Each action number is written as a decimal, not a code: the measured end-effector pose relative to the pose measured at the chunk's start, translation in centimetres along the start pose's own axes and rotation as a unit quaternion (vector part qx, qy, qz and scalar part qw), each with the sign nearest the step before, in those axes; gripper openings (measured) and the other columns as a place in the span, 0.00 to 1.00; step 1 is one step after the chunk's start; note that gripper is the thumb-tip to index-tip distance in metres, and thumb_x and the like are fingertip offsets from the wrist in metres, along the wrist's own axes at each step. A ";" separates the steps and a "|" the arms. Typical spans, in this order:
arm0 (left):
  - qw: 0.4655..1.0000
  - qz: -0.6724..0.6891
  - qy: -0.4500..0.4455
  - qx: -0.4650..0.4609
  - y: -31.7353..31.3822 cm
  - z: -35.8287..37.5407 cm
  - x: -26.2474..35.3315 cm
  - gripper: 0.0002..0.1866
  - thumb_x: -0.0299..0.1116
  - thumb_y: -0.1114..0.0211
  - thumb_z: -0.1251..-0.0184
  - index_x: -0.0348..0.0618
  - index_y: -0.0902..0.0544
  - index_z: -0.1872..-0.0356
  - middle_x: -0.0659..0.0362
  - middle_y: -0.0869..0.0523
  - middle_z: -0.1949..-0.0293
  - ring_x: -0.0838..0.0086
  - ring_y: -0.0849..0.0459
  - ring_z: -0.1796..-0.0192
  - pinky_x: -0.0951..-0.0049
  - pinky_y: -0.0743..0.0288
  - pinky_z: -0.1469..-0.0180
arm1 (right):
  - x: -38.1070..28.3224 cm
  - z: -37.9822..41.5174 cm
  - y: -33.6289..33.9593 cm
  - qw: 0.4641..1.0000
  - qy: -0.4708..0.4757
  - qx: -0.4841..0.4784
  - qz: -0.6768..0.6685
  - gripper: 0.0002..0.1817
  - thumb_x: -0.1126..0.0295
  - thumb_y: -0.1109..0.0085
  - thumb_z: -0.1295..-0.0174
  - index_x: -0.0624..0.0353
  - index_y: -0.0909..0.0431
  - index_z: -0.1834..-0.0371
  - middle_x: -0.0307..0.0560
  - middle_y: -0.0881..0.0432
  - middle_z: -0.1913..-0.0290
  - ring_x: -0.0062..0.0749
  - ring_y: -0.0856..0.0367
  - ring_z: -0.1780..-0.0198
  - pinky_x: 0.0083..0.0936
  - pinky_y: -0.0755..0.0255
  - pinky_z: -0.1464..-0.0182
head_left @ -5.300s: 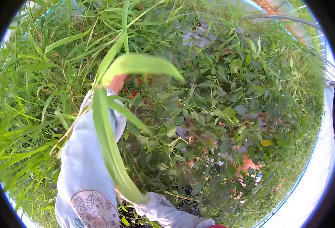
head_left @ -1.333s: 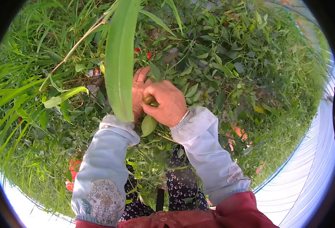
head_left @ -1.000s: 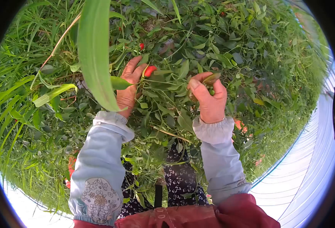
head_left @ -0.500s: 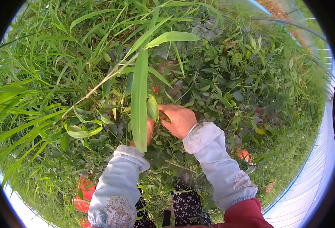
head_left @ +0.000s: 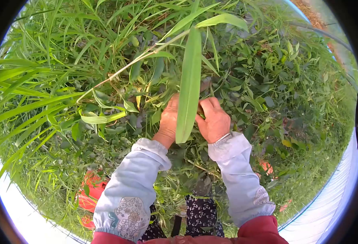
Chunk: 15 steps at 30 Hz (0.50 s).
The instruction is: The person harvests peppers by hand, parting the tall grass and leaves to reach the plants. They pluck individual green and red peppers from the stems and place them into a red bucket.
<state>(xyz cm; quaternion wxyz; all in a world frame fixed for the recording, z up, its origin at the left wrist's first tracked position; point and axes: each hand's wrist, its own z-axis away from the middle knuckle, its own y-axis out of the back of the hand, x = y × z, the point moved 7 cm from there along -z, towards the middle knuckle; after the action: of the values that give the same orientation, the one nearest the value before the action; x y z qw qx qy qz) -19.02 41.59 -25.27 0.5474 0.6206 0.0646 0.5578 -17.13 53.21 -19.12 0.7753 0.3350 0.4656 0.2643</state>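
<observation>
Both hands are close together among leafy green plants (head_left: 248, 87). My right hand (head_left: 214, 120) is closed, its fingers curled inward at the foliage; what they hold is hidden. To its left, my left hand (head_left: 168, 122) reaches into the same plants. A long, broad grass blade (head_left: 189, 85) hangs in front and covers its fingers, so I cannot see whether they grip anything. The blade grows from a pale stalk (head_left: 124, 72) that slants in from the left.
Tall grass (head_left: 36, 81) crowds the left side. A red object (head_left: 93, 195), partly under leaves, lies by my left sleeve, and a smaller orange-red one (head_left: 266, 167) beside my right forearm. White sheeting (head_left: 329, 195) borders the right. A thin dark pipe (head_left: 325, 34) crosses the upper right.
Both hands have moved farther forward into the plants, and my left hand shows more beside the grass blade. The view has shifted, so the blade stands farther right and higher.
</observation>
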 end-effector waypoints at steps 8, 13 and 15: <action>0.999 0.026 0.021 -0.018 -1.2 -0.2 -0.5 0.15 0.22 0.44 0.52 0.39 0.26 0.59 0.50 0.32 0.42 0.58 0.33 0.38 0.67 0.30 0.43 | 0.8 -0.7 -1.3 0.994 0.060 -0.081 0.030 0.14 0.68 0.37 0.54 0.52 0.25 0.62 0.44 0.24 0.62 0.45 0.22 0.64 0.37 0.28 0.65; 0.984 0.150 0.091 -0.015 -0.6 0.2 -0.2 0.15 0.18 0.45 0.53 0.33 0.28 0.60 0.50 0.35 0.39 0.58 0.31 0.40 0.69 0.27 0.45 | 1.3 -0.6 -2.2 0.987 0.104 -0.126 -0.003 0.16 0.71 0.37 0.55 0.49 0.24 0.60 0.41 0.23 0.59 0.42 0.22 0.61 0.35 0.28 0.61; 0.982 0.162 0.096 0.007 -1.6 1.1 -0.6 0.15 0.18 0.45 0.53 0.33 0.28 0.60 0.51 0.35 0.39 0.58 0.30 0.40 0.69 0.27 0.45 | 1.8 -0.5 -2.4 0.984 0.130 -0.119 -0.015 0.17 0.71 0.37 0.55 0.48 0.24 0.58 0.41 0.23 0.58 0.42 0.22 0.60 0.34 0.28 0.59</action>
<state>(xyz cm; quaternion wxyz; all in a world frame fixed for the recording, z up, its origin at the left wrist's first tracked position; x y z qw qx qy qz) -17.56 41.12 -26.61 0.4368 0.5705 0.0192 0.6953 -16.55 53.07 -22.08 0.7467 0.1961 0.5323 0.3474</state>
